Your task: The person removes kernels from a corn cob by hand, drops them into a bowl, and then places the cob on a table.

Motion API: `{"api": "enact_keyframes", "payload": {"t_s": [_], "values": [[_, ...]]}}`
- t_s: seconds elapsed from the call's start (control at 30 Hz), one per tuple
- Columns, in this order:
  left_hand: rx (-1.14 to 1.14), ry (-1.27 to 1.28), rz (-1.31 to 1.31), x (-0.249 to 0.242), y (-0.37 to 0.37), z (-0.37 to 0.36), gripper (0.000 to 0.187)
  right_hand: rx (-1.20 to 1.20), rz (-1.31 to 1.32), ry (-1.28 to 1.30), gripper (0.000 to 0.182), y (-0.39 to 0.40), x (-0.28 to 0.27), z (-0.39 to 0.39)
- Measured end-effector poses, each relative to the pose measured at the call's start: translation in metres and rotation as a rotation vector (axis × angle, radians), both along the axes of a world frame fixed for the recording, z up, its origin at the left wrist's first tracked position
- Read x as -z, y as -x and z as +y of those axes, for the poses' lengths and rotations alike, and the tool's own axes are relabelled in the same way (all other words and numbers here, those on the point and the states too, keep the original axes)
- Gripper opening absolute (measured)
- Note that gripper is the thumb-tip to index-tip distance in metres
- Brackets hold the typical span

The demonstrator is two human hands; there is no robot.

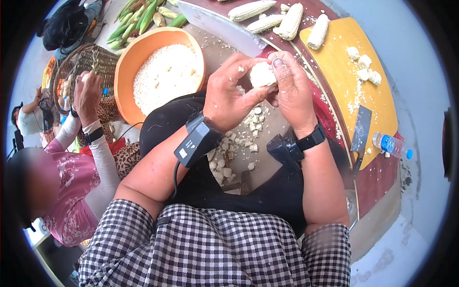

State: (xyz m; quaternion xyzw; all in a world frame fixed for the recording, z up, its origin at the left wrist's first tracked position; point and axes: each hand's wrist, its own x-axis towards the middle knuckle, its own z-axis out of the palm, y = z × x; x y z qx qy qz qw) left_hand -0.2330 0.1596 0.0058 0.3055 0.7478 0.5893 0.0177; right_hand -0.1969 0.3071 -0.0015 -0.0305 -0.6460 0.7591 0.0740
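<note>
Between my two hands, in front of my chest, is a short white piece of corn cob (262, 75). My left hand (228, 91) wraps its fingers and thumb round the left and lower side of it. On the other side, my right hand (294, 91) grips the piece with its thumb on top; its curled fingertips are partly hidden. Below my hands, broken cob pieces (221, 171) lie on the floor between my knees. To the left, an orange basin (125, 71) holds loose white kernels (165, 76).
A yellow cutting board (382, 103) on the right bears cut corn pieces (364, 61) and a cleaver (362, 128). A water bottle (389, 144) lies beside it. Whole white cobs (289, 23) and green-husked corn (143, 16) are farther back. A person (76, 186) sits at my left near a wicker basket (98, 60).
</note>
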Motion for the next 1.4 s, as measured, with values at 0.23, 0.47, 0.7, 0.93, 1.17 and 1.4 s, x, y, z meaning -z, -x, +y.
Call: {"api": "enact_keyframes", "payload": {"t_s": [0.23, 0.47, 0.7, 0.93, 1.17, 1.4], "values": [[0.017, -0.048, -0.073, 0.004, 0.0, 0.0, 0.041, 0.006, -0.038, -0.027, 0.026, 0.001, -0.001, 0.005], [-0.045, 0.013, 0.045, 0.006, 0.004, -0.002, 0.039, -0.145, -0.187, 0.325, 0.034, -0.001, -0.012, 0.008], [-0.07, 0.034, 0.056, 0.005, 0.001, 0.0, 0.04, -0.132, -0.096, 0.069, 0.035, 0.0, -0.002, 0.0], [-0.096, 0.021, 0.041, 0.007, 0.004, 0.004, 0.037, -0.08, -0.3, 0.385, 0.041, 0.001, 0.007, 0.001], [-0.054, 0.081, -0.033, -0.003, 0.002, 0.0, 0.041, -0.209, -0.222, 0.201, 0.038, -0.002, -0.007, 0.01], [-0.057, 0.076, 0.021, -0.003, 0.001, 0.0, 0.041, -0.098, -0.075, 0.049, 0.029, -0.001, 0.002, 0.005]]}}
